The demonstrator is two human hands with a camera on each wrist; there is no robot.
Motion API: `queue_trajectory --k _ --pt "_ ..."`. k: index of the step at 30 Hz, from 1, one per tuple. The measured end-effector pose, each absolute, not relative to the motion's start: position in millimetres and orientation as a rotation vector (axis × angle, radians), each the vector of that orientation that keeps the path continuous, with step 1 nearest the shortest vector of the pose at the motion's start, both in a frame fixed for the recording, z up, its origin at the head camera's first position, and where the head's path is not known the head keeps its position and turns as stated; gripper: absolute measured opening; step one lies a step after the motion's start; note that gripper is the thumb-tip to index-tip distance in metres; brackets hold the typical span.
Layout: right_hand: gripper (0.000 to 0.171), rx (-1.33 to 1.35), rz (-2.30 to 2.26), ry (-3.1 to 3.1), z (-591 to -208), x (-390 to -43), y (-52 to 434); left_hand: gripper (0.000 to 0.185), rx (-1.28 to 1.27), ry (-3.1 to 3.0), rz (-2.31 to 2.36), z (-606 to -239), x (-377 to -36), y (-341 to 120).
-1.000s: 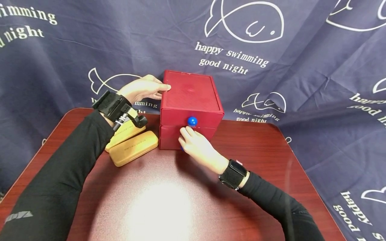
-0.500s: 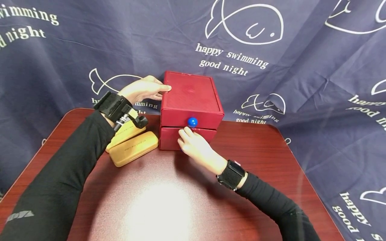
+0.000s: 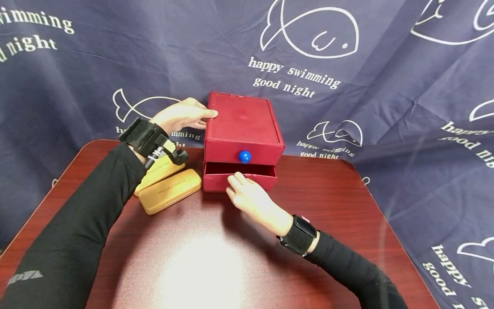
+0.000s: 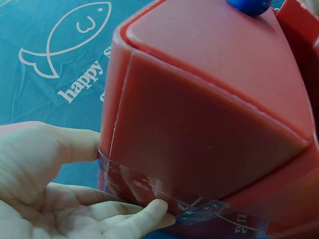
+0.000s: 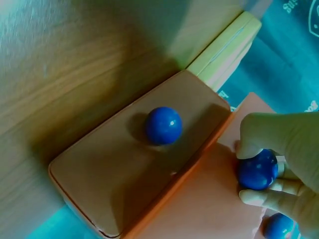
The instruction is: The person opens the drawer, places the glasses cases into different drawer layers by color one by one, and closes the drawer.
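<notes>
A red box of stacked drawers (image 3: 243, 118) with blue knobs stands at the back of the table. My left hand (image 3: 181, 114) holds its rear left corner, thumb on the top edge and fingers against the side. My right hand (image 3: 251, 195) pinches the middle drawer's blue knob (image 5: 257, 169) between thumb and fingers. That drawer (image 3: 216, 182) is partly pulled out, and a dark gap shows behind its front. The top drawer's knob (image 3: 245, 156) sits above it. In the right wrist view, the bottom drawer's knob (image 5: 163, 125) shows on a closed front.
Two yellow cases (image 3: 170, 191) lie side by side to the left of the box, the rear one partly under the left wrist strap. Behind the reddish wood table (image 3: 320, 201) hangs a dark blue curtain (image 3: 216, 47) with white fish prints. Clear tape (image 4: 199, 211) clings to the box's rear.
My right hand has drawn the middle drawer forward, opening a gap under the top drawer. My left hand has stayed at the box's rear corner.
</notes>
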State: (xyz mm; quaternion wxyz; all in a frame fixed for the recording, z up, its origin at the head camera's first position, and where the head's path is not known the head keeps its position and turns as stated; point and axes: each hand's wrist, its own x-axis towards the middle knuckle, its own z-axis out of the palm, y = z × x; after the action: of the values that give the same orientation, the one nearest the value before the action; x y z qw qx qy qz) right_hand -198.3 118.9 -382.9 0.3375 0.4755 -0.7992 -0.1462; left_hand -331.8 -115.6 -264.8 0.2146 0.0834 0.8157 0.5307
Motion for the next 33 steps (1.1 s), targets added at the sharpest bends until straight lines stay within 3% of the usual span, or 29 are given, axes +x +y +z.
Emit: queue_trajectory --k 21,33 --pt "0.027 1.309 -0.335 -2.129 -376 -144 126 0.055 0.246 2.257 1.495 -265 -331 -116" --pt "0.018 1.342 -0.395 -2.105 -381 -116 130 0.055 0.19 2.239 1.491 -263 -333 -112"
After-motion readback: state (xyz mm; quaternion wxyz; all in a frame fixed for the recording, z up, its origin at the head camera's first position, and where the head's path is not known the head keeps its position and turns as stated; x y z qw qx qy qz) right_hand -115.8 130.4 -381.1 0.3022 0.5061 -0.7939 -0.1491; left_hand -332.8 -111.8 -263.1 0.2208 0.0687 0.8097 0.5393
